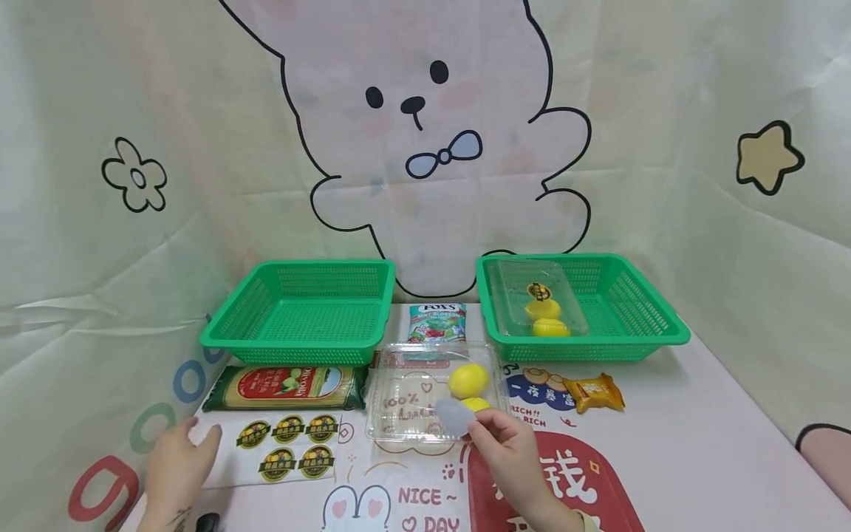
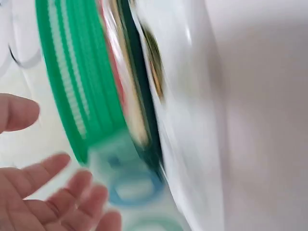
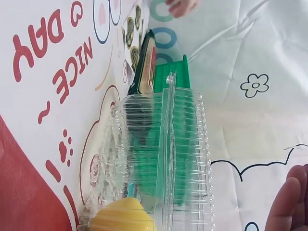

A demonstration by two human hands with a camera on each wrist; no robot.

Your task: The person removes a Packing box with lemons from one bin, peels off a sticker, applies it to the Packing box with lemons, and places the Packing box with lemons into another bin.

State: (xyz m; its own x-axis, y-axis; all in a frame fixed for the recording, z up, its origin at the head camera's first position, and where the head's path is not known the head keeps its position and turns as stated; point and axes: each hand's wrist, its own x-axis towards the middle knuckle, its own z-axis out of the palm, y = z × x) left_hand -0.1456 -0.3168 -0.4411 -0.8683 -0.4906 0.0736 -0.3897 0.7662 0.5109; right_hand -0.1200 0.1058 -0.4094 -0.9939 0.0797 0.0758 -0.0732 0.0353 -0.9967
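Note:
A closed clear plastic box [image 1: 405, 395] with two yellow lemons [image 1: 468, 380] in its right half stands mid-table. My right hand [image 1: 508, 451] pinches a pale grey, round sticker [image 1: 455, 417] between thumb and index finger. That sticker overlaps the box's front right part in the head view. To the left, a white sheet of round black-and-gold stickers [image 1: 289, 428] lies flat. By the sheet's left edge is my left hand [image 1: 179, 462], its fingers spread and holding nothing. In the right wrist view the box [image 3: 166, 144] is seen side-on, with one lemon [image 3: 124, 216] low inside.
Behind the sheet lies a noodle packet [image 1: 292, 388]. Two green baskets stand at the back: the left basket [image 1: 299, 353] and the right basket [image 1: 598, 351], which holds another clear box with lemons and a sticker. A candy bag [image 1: 436, 323] sits between them; an orange-wrapped snack [image 1: 595, 391] is at right.

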